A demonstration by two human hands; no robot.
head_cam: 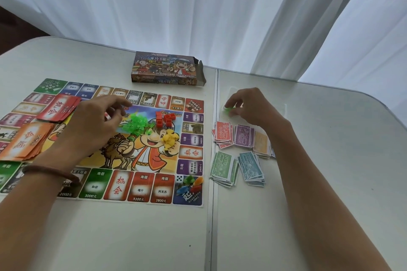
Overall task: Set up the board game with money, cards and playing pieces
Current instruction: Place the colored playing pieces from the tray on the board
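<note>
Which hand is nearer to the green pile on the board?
Left. The left hand is just beside the green pile; the right hand is off the board.

A pale table point(308, 215) is filling the near scene, its two leaves meeting at a seam point(212, 226) running near to far, right of centre. White curtains point(198, 6) are hanging in folds along the far edge, glowing with daylight. At the far left a dark patch point(13, 26), possibly floor, is showing.
</note>
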